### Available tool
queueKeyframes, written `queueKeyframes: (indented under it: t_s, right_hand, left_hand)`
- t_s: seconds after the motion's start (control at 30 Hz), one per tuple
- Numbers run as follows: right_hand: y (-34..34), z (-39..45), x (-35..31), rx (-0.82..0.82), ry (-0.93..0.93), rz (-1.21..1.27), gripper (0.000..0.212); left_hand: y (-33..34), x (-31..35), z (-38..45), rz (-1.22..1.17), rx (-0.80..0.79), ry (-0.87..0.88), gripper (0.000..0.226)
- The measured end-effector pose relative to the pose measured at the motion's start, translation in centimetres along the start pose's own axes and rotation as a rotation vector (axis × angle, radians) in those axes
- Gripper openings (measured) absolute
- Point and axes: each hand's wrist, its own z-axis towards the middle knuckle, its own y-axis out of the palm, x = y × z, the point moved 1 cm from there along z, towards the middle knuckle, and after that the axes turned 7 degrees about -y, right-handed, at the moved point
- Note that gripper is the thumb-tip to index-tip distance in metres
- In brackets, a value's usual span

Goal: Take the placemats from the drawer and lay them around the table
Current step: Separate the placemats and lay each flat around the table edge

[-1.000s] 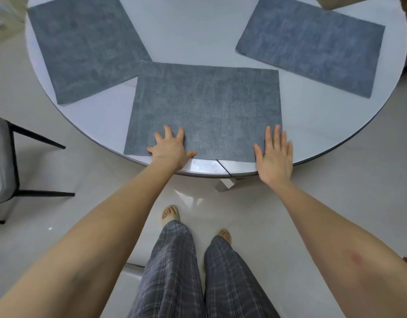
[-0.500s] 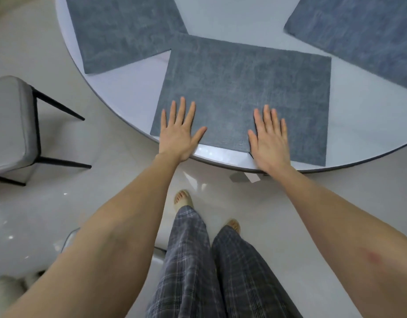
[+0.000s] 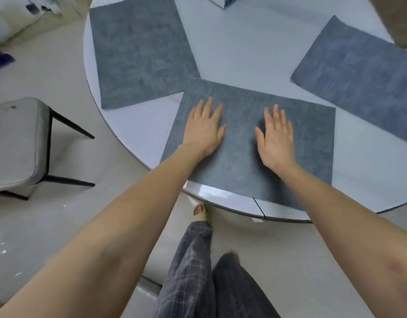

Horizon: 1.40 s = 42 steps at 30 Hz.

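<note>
My left hand (image 3: 203, 130) and right hand (image 3: 276, 140) lie flat, fingers straight and slightly spread, on the near placemat (image 3: 308, 143) at the round table's (image 3: 243, 47) six o'clock edge. A second placemat (image 3: 140, 51) lies at ten o'clock, its corner tucked under mine; a third placemat (image 3: 358, 76) lies at two o'clock.

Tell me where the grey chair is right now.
In the head view the grey chair stands on the floor at the left, just off the round table's left edge, nearest the left placemat.
</note>
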Motion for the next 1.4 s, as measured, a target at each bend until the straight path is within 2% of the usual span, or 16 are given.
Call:
queueKeyframes:
  t_s: [0.17, 0.3, 0.43, 0.63, 0.7, 0.8, 0.97, 1.03, 1.13, 1.2, 1.3, 1.33, 1.4]
  right_hand:
    - [1.3, 6.8, -0.9, -0.047, -0.009, -0.029, 0.055]
    - [3.4, 8.4, -0.1, -0.116, -0.057, -0.111, 0.056]
    - [3.5, 7.8, 1.3, -0.117, -0.059, -0.145, 0.056]
    - [3.1, 7.8, 1.3, -0.172, -0.006, -0.146, 0.058]
    - [2.8, 8.0, 1.4, -0.177, -0.015, -0.128, 0.058]
    - [2.3, 7.8, 3.2, -0.188, -0.029, -0.124, 0.059]
    - [0.3, 4.9, 10.7, -0.126, 0.115, -0.129, 0.061]
    - [-0.7, 3.5, 12.8, -0.14, 0.117, -0.124, 0.063]
    - [-1.8, 3.4, 14.1, -0.14, 0.043, -0.081, 0.06]
    - [-3.3, 3.9, 14.9, -0.071, -0.014, -0.028, 0.05]
    - [-6.4, 4.6, 18.4, 0.064, -0.072, -0.056, 0.04]
    - [-7.6, 4.8, 20.3, 0.041, -0.065, -0.068, 0.043]
    - [-9.8, 5.1, 24.6, -0.104, -0.009, -0.084, 0.059]
  left_hand:
    - [1.7, 2.5, 7.3, -0.03, -0.061, 0.131, 0.059]
    - [3.7, 1.5, 10.1, 0.076, -0.123, 0.206, 0.06]
    - [4.3, -1.8, 11.0, 0.113, -0.033, -0.011, 0.062]
    - [2.7, -1.2, 12.8, 0.059, -0.128, -0.26, 0.075]
    - [2.5, -0.1, 12.7, 0.068, -0.164, -0.264, 0.079]
    - [2.7, 0.3, 12.4, 0.105, -0.187, -0.174, 0.081]
    - [2.7, 0.8, 12.3, 0.123, -0.205, -0.221, 0.079]
    - [2.3, 2.5, 12.2, 0.104, -0.238, -0.192, 0.075]
    - [2.1, 8.0, 11.3, 0.146, -0.27, 0.086, 0.069]
    - [2.2, 13.0, 10.4, 0.126, -0.324, 0.209, 0.067]
    - [2.2, 19.6, 10.1, 0.113, -0.35, 0.238, 0.068]
    - [1.9, 21.4, 10.4, 0.124, -0.341, 0.238, 0.069]
    - [1.2, 24.5, 11.4, 0.135, -0.347, 0.247, 0.073]
